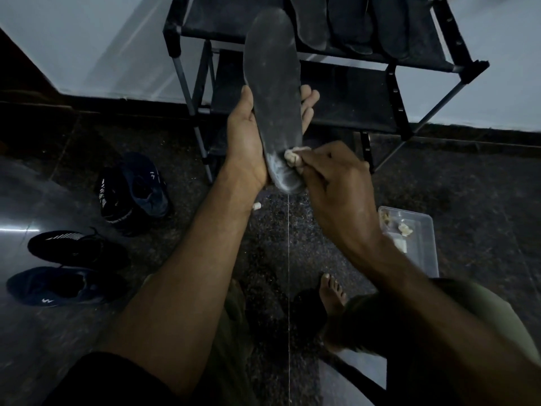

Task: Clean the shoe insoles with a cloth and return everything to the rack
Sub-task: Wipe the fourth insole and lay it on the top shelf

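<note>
My left hand point(244, 142) grips a dark grey insole point(273, 83) from below, thumb on its left edge and fingertips showing past its right edge. The insole points away from me, toe end up in front of the rack. My right hand point(333, 177) pinches a small pale cloth wad point(292, 156) and presses it against the insole's heel part, where a whitish smear shows. Three more dark insoles point(351, 24) lie on the top shelf of the black shoe rack point(389, 92).
Several dark sneakers stand on the floor at left point(134, 189), point(76, 247), point(58, 285). A clear plastic box point(421, 244) with pale cloth bits sits at right. A small white scrap point(256, 206) lies on the speckled floor. My bare foot point(332, 291) is below.
</note>
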